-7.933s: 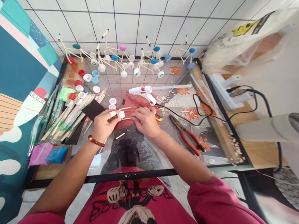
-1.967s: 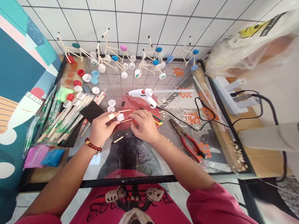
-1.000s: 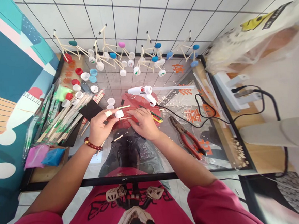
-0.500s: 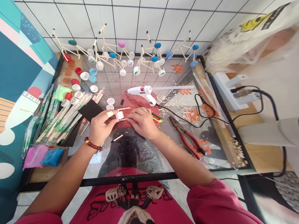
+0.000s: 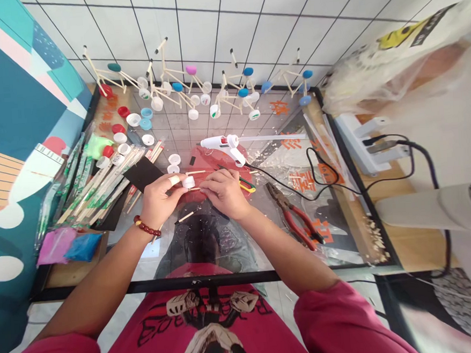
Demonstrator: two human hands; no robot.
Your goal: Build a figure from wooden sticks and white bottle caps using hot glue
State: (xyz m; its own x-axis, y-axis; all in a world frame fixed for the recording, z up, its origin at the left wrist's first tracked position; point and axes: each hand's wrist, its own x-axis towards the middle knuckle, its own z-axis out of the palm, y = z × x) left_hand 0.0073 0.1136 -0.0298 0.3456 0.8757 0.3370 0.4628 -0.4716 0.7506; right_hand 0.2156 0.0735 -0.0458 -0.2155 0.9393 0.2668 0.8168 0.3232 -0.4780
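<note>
- Pinching a white cap (image 5: 188, 182) between thumb and forefinger, the left hand (image 5: 159, 202) had these fingers parted only by the cap's own width. The cap sat above the red mat (image 5: 210, 159), between the two hands; being small and seemingly smooth, it could have slipped or turned under an uneven squeeze.
- Thumb and fingertips of the right hand (image 5: 225, 192) were drawn together on the end of a lower stick (image 5: 195, 189), which reached towards the cap's near side. Whether it touched the cap could not be told. An unsteady push might have set it crooked, and too much bending might have snapped it.
- An upper stick (image 5: 195, 172) showed by the cap's far edge; whether it was joined there was unclear. If it was, and only weakly, a knock from the right fingers could have loosened it.
- The glue gun (image 5: 222, 143) lay beyond the hands, nozzle to the left. Had it been hot, a careless stretch forward could have burned a finger.
- Its cord (image 5: 276, 185) trailed off to the right, where a snagging arm might have dragged the gun.
- A loose stick (image 5: 184, 217) lay between the forearms, where a wrist could have swept it away.
</note>
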